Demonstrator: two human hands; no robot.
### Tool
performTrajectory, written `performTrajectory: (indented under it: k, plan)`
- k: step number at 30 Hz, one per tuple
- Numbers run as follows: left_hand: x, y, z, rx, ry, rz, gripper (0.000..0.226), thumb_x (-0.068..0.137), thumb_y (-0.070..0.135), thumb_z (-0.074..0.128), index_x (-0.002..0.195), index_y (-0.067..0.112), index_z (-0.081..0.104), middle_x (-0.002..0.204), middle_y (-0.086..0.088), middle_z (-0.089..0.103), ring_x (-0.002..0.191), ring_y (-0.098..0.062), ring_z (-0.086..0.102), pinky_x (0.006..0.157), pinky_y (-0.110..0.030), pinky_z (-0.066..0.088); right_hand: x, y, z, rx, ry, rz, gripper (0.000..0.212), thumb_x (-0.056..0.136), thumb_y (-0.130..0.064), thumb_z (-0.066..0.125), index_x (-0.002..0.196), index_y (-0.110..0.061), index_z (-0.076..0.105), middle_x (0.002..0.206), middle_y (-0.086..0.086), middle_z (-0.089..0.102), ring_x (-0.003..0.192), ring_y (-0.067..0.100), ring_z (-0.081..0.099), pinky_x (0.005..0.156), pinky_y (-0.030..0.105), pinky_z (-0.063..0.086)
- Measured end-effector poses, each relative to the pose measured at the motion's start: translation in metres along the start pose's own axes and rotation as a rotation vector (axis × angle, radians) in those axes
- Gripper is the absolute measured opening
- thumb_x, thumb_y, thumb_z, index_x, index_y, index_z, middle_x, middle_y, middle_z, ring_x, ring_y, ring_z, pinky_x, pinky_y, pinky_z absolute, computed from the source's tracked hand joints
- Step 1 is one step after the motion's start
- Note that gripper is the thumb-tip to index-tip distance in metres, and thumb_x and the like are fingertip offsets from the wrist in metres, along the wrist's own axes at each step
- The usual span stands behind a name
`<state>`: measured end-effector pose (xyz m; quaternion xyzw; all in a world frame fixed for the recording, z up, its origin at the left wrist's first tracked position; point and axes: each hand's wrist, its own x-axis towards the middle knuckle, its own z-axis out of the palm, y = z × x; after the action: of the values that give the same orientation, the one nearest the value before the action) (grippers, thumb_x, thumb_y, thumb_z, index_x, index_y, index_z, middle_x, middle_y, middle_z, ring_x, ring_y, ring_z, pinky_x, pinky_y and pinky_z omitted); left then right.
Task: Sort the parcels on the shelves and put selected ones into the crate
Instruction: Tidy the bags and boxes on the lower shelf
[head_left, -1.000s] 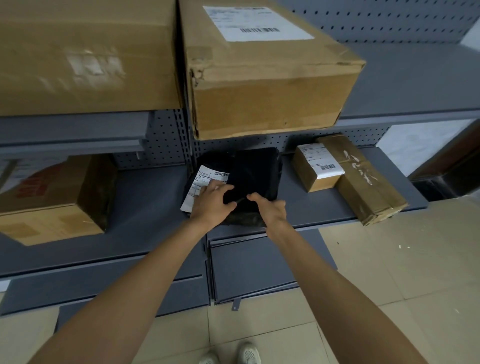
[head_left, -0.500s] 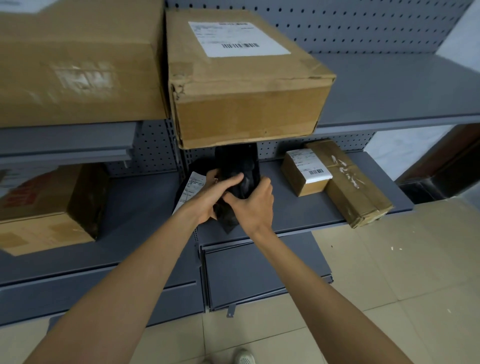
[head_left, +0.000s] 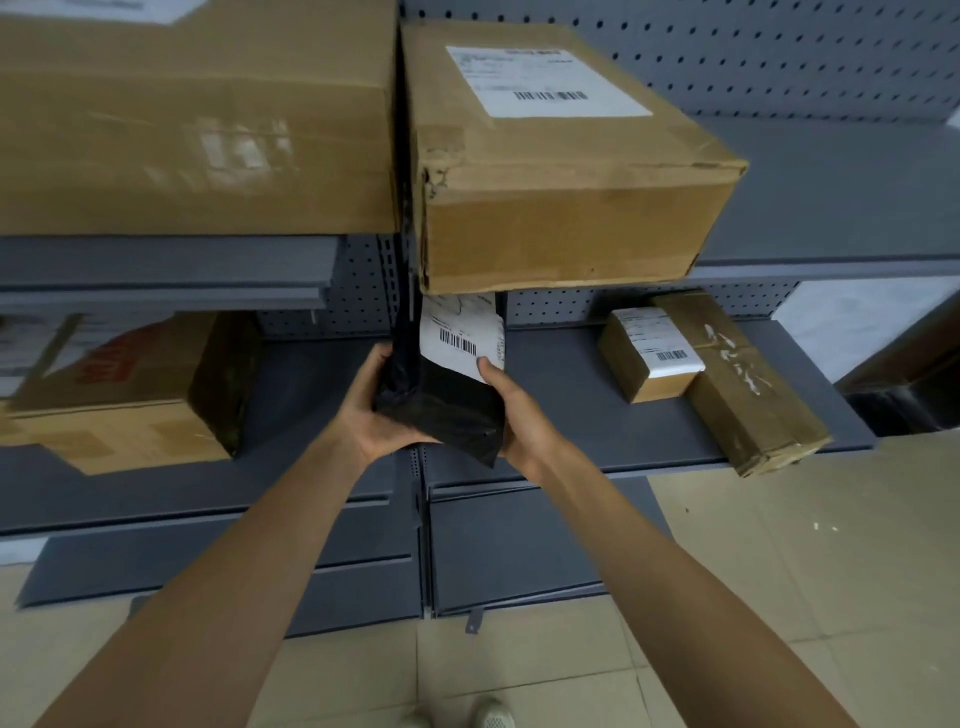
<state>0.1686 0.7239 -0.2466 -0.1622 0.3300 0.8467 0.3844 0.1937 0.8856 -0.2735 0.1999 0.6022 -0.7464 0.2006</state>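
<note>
Two shoes (head_left: 457, 716) stand on the tiled floor (head_left: 779, 571). Above them, two bare arms reach to the middle shelf (head_left: 571, 395). The left hand (head_left: 371, 402) wraps its fingers around the left side and bottom of a black bag parcel (head_left: 441, 400). The right hand (head_left: 514, 410) holds the right side, with its thumb on the white label (head_left: 460, 332). The parcel stands up on its end, lifted just over the shelf. It looks soft, light and a bit slippery, so holding it low with both hands seems best. Behind it, a small box (head_left: 644, 353) touches a long box (head_left: 748, 379). A big box (head_left: 561, 171) sits on the top shelf. No crate is in view.
</note>
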Motion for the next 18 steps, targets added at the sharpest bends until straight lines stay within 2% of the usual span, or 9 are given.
performTrajectory:
  k: [2, 4, 5, 6, 8, 9, 11, 14, 18]
  plan:
    - [-0.006, 0.004, -0.009, 0.066, -0.024, -0.016, 0.085, 0.011, 0.03, 0.097, 0.091, 0.006, 0.079, 0.105, -0.024, 0.07, 0.104, -0.039, 0.059, 0.07, -0.064, 0.053, 0.001, 0.001, 0.006, 0.073, -0.057, 0.017, 0.058, 0.084, -0.057, 0.063, 0.128, -0.019, 0.061, 0.118, 0.006, 0.071, 0.11, 0.022, 0.067, 0.099, 0.041, 0.051]
    - [-0.012, 0.008, -0.014, 0.106, -0.011, -0.053, 0.083, 0.011, 0.029, 0.097, 0.088, 0.005, 0.079, 0.104, -0.023, 0.071, 0.105, -0.038, 0.059, 0.068, -0.063, 0.054, 0.003, 0.005, 0.014, 0.087, -0.068, 0.027, 0.054, 0.085, -0.052, 0.064, 0.128, -0.019, 0.059, 0.118, 0.007, 0.07, 0.108, 0.024, 0.068, 0.093, 0.042, 0.054]
    - [-0.014, 0.012, -0.017, 0.113, 0.022, -0.061, 0.078, 0.019, 0.031, 0.097, 0.091, 0.005, 0.079, 0.106, -0.023, 0.07, 0.104, -0.037, 0.059, 0.07, -0.063, 0.054, 0.004, 0.008, 0.018, 0.082, -0.063, 0.032, 0.057, 0.083, -0.053, 0.066, 0.129, -0.021, 0.057, 0.118, 0.007, 0.07, 0.107, 0.024, 0.068, 0.088, 0.042, 0.056]
    - [-0.015, 0.016, -0.021, 0.142, 0.07, -0.059, 0.069, 0.036, 0.036, 0.094, 0.096, 0.007, 0.077, 0.11, -0.021, 0.069, 0.103, -0.038, 0.059, 0.074, -0.061, 0.054, 0.005, 0.011, 0.022, 0.092, -0.059, 0.039, 0.061, 0.08, -0.053, 0.068, 0.131, -0.021, 0.054, 0.119, 0.007, 0.07, 0.106, 0.025, 0.069, 0.085, 0.043, 0.057]
    - [-0.018, 0.026, -0.035, 0.324, 0.192, -0.01, 0.048, 0.076, 0.049, 0.069, 0.111, 0.017, 0.069, 0.121, -0.017, 0.065, 0.107, -0.036, 0.061, 0.087, -0.059, 0.05, 0.008, 0.015, 0.027, 0.162, -0.045, 0.035, 0.064, 0.078, -0.045, 0.074, 0.132, -0.02, 0.051, 0.12, 0.009, 0.069, 0.104, 0.027, 0.069, 0.083, 0.046, 0.058]
    - [-0.019, 0.03, -0.042, 0.431, 0.219, 0.007, 0.044, 0.085, 0.053, 0.058, 0.115, 0.022, 0.066, 0.124, -0.013, 0.064, 0.109, -0.034, 0.062, 0.091, -0.057, 0.049, 0.009, 0.016, 0.026, 0.18, -0.025, 0.011, 0.063, 0.079, -0.039, 0.076, 0.132, -0.018, 0.05, 0.119, 0.009, 0.069, 0.104, 0.028, 0.069, 0.085, 0.045, 0.058]
    - [-0.026, 0.034, -0.053, 0.547, 0.217, 0.016, 0.043, 0.09, 0.055, 0.049, 0.117, 0.026, 0.065, 0.125, -0.009, 0.065, 0.109, -0.03, 0.064, 0.092, -0.052, 0.05, 0.007, 0.015, 0.029, 0.15, 0.007, -0.022, 0.057, 0.081, -0.031, 0.077, 0.129, -0.016, 0.049, 0.118, 0.007, 0.068, 0.102, 0.025, 0.069, 0.083, 0.04, 0.058]
    - [-0.037, 0.033, -0.064, 0.575, 0.205, 0.062, 0.056, 0.082, 0.065, 0.046, 0.121, 0.029, 0.063, 0.122, -0.005, 0.068, 0.112, -0.028, 0.064, 0.092, -0.05, 0.05, 0.01, 0.019, 0.04, 0.108, 0.012, -0.008, 0.052, 0.081, -0.029, 0.077, 0.123, -0.018, 0.048, 0.113, 0.006, 0.068, 0.096, 0.023, 0.07, 0.074, 0.036, 0.059]
    - [-0.053, 0.031, -0.079, 0.47, 0.286, 0.159, 0.061, 0.081, 0.075, 0.033, 0.115, 0.034, 0.063, 0.121, -0.003, 0.067, 0.111, -0.026, 0.064, 0.093, -0.051, 0.051, 0.015, 0.022, 0.062, 0.093, -0.002, -0.031, 0.056, 0.08, -0.027, 0.079, 0.125, -0.02, 0.047, 0.109, 0.005, 0.068, 0.092, 0.022, 0.07, 0.074, 0.036, 0.06]
